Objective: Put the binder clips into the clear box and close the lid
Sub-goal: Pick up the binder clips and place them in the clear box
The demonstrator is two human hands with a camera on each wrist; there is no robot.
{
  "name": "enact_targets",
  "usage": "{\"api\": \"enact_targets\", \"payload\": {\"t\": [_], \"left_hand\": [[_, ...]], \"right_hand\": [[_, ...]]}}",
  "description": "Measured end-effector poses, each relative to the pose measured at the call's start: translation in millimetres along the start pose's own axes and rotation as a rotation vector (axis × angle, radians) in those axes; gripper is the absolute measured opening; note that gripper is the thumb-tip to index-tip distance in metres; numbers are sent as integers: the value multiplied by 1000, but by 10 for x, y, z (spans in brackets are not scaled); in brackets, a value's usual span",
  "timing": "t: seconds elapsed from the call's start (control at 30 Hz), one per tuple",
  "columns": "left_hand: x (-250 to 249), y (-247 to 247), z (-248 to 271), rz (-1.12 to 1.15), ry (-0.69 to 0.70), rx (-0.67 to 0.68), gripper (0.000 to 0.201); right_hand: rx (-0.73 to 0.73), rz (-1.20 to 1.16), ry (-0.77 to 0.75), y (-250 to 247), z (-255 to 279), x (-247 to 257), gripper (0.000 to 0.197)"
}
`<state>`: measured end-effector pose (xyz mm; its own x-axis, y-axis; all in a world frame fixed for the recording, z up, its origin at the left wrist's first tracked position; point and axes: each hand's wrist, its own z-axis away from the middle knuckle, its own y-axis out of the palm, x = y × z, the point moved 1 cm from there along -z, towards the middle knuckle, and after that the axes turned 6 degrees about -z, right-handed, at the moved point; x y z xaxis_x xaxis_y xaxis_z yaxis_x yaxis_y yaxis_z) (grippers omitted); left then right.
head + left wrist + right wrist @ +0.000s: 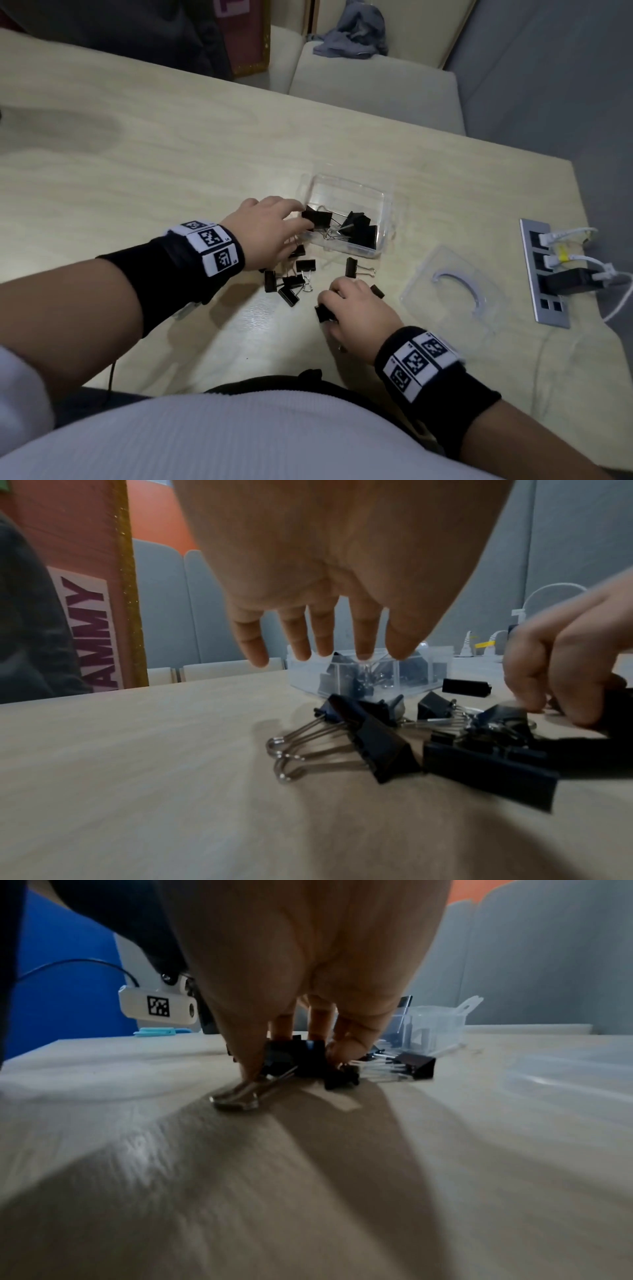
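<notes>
The clear box (356,192) stands open mid-table with several black binder clips inside. My left hand (296,219) reaches to the box's left rim, fingers straight, and a clip (317,217) lies just past the fingertips at that rim. The left wrist view shows the same straight fingers (365,642) in front of the box (428,664). My right hand (334,301) curls round a binder clip (323,312) on the table. In the right wrist view its thumb presses that clip's (294,1053) wire handles. Several loose clips (291,281) lie between the hands. The clear lid (452,291) lies flat, right of the box.
A grey socket strip (544,274) with white cables plugged in is set into the table at the right. The table's far edge runs behind the box, with a cream chair (373,85) and a grey cloth (356,34) beyond it.
</notes>
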<state>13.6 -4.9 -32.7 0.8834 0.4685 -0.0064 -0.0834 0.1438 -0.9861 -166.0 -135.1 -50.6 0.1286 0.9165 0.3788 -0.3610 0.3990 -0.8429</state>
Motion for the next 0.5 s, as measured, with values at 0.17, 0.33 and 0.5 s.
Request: {"api": "enact_targets", "payload": {"t": [0.17,0.33,0.5], "left_hand": [[-30,-14,-26,-30,-5,25,38],[-141,-69,-163,-83,113,-8,47],[-209,-87,-374,-135,124,180,51]], "right_hand": [[-97,-30,10,-137,-17,-59,33],[-340,-163,105,-448,-21,-173,32],[-262,-49,134,-682,-231,-323,39]]}}
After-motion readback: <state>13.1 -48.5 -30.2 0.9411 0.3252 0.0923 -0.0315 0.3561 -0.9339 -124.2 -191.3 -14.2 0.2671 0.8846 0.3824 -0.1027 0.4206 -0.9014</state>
